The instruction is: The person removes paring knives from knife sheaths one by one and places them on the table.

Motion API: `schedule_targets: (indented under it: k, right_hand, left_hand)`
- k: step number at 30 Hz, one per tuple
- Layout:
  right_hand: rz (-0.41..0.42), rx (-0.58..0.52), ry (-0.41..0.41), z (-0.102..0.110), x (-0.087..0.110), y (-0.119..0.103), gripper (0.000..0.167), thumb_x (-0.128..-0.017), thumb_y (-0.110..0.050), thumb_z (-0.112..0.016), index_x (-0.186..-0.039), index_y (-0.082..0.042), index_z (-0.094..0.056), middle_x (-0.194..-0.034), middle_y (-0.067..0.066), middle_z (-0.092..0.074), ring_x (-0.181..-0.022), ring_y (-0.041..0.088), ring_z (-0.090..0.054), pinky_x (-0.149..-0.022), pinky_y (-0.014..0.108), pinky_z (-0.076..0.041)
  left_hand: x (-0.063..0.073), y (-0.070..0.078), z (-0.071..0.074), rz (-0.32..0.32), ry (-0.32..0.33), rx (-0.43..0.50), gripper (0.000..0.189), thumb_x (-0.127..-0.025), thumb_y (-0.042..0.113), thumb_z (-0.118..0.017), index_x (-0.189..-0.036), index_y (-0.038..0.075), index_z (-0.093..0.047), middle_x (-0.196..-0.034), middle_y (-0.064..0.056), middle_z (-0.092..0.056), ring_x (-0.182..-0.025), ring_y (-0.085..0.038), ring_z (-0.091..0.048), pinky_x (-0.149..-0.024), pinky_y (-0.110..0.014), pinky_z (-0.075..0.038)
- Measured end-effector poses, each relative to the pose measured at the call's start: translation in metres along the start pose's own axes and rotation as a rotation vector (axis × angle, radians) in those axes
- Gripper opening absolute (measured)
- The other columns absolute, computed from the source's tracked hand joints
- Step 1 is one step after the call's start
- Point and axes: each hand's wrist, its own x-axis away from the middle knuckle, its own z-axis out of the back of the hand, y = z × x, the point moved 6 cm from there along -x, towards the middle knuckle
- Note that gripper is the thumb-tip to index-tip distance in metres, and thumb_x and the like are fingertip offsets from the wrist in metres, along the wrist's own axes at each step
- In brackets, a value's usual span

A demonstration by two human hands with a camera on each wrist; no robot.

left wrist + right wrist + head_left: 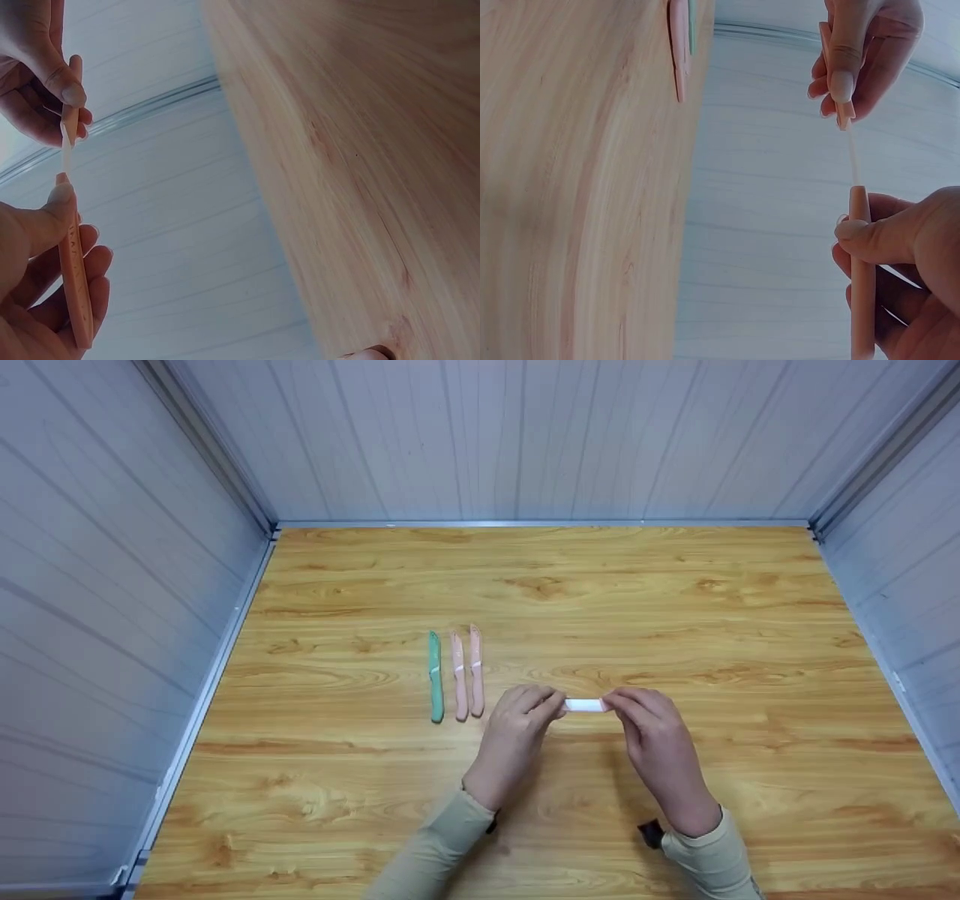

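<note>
Pink is the sheath (pixel 75 270), and pink the handle (pixel 862 289), of the one held knife (pixel 583 705); its white blade (pixel 586 705) shows bare between them. Location: raised above the wood table (pixel 637 607), on the near side and somewhat right of centre. Left hand (pixel 517 727): thumb and fingers clamped on the sheath. Right hand (pixel 664 739): thumb and fingers clamped on the handle. The two hands are apart, the blade spanning the gap. Step in hand, as judged: parting or joining sheath and handle; these views do not settle which. Either way, the next move would call for a straight pull or push along the blade's line, since a twist could make the sheath bind or bring fingers against the blade. Which side is sharpened cannot be told. To the left lie a green knife (pixel 436 676) and two pink knives (pixel 459 679), side by side, handles toward the near side. The right one of that pair lies near the left hand, so leftward room is tight. Ample room lies to the right and on the far side. The far wall (pixel 480 442), left wall (pixel 112 607) and right wall (pixel 900 547) stand well apart from both hands; the table's near edge is out of the head view.
</note>
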Motion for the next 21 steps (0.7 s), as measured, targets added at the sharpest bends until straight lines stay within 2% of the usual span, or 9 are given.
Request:
schedule_targets:
  k: [11,21]
  right_hand:
    - [-0.012,0.010,0.000,-0.0011,0.0003,0.0017,0.024,-0.081,0.010,-0.069,-0.101,-0.002,-0.073,-0.102,0.004,-0.068,-0.093,0.023,-0.060,-0.082,0.034,-0.045]
    - [-0.025,0.008,-0.011,-0.0018,0.0012,0.0025,0.024,-0.081,0.011,-0.068,-0.101,-0.002,-0.073,-0.102,0.004,-0.068,-0.093,0.023,-0.060,-0.084,0.033,-0.044]
  left_hand:
    - [0.0001,-0.0013,0.0005,0.007,-0.008,-0.024,0.017,-0.092,0.020,-0.063,-0.105,0.011,-0.071,-0.102,0.001,-0.066,-0.096,-0.016,-0.059,-0.084,-0.031,-0.047]
    - [0.0007,-0.0021,-0.0012,0.020,-0.028,-0.015,0.019,-0.093,0.019,-0.063,-0.107,0.010,-0.071,-0.103,0.001,-0.066,-0.097,-0.015,-0.059,-0.084,-0.029,-0.046]
